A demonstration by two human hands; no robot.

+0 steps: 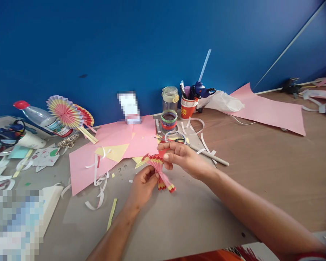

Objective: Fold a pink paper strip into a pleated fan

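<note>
A pleated paper fan (159, 166) in pink, yellow and red is pinched at its narrow middle, with both ends spread like a bow. My left hand (143, 185) is closed on that middle, thumb in front. At the fan's upper right edge is my right hand (183, 159), fingers curved, thumb and fingertips around the pleats near a bit of red. Its exact grip is partly hidden. Behind the hands lie scissors (179, 140) and a white tape ring, partly covered. Pink paper sheets (111, 132) and a yellow piece (114, 152) lie beyond my left hand.
A finished round fan (65, 112) leans by a plastic bottle (40, 116) at left. A clear jar (170, 99) and a red cup (188, 107) holding a blue glue gun (199, 90) stand against the blue wall. Paper strips (99, 197) litter the table; a pink sheet (274, 110) lies right.
</note>
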